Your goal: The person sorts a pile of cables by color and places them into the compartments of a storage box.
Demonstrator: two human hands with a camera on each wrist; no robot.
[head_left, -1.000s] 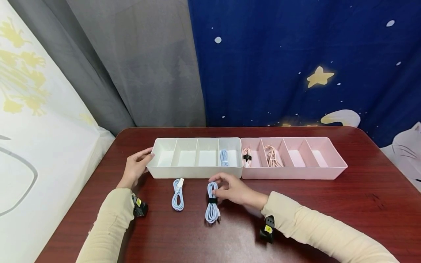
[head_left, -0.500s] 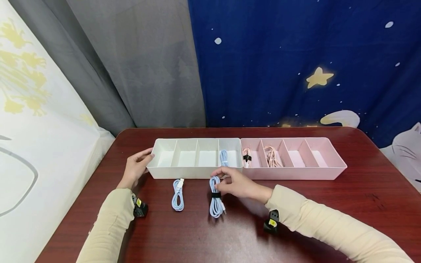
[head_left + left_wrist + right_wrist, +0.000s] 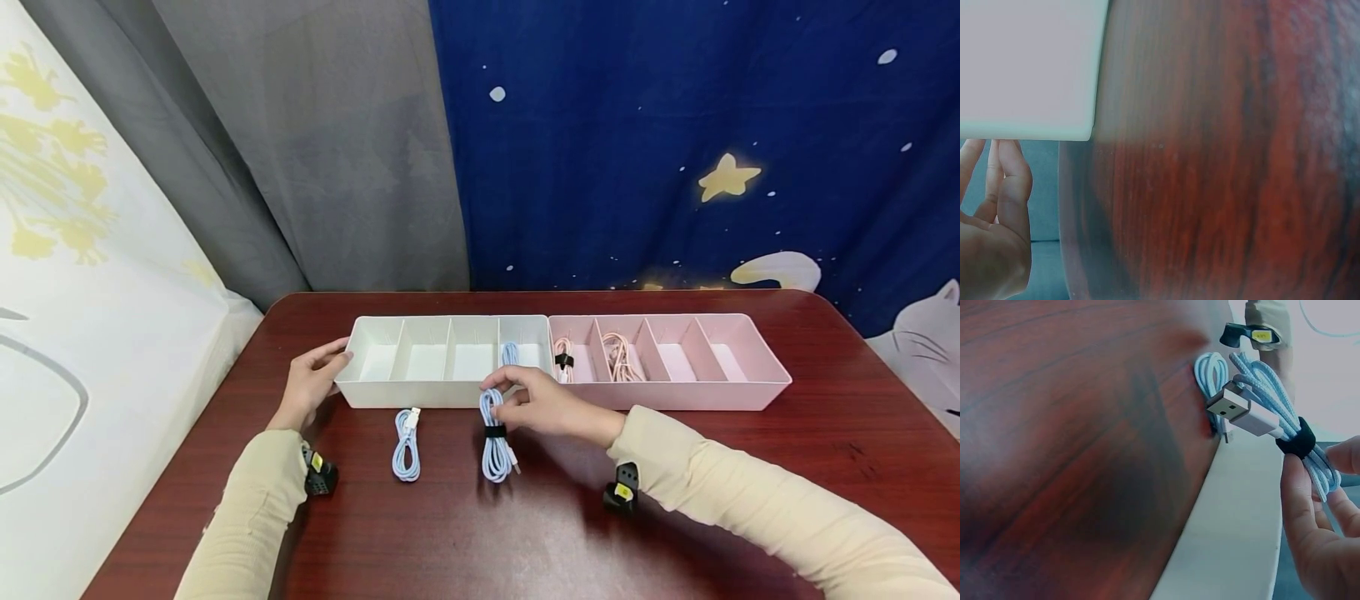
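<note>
My right hand (image 3: 551,404) pinches a bundled light-blue USB cable (image 3: 497,454) near its top, just in front of the white divided box (image 3: 442,395). A black strap (image 3: 1297,439) wraps this cable, and its USB plug (image 3: 1235,406) points away from the fingers in the right wrist view. The bundle hangs over the table. My left hand (image 3: 309,385) touches the left end of the white box with extended fingers; in the left wrist view the fingertips meet the box's end wall (image 3: 1029,128). A second coiled blue cable (image 3: 407,450) lies on the table between the hands.
Another blue cable (image 3: 511,353) sits in the white box's rightmost compartment. Against that end stands a pink divided box (image 3: 675,396), with pink cables (image 3: 619,358) in its two left compartments. Both boxes stand on a dark red wooden table (image 3: 420,550), with curtains behind.
My right hand has moved away from me and slightly to the right, raising the strapped cable toward the white box. The left hand and the other cables have stayed put.
</note>
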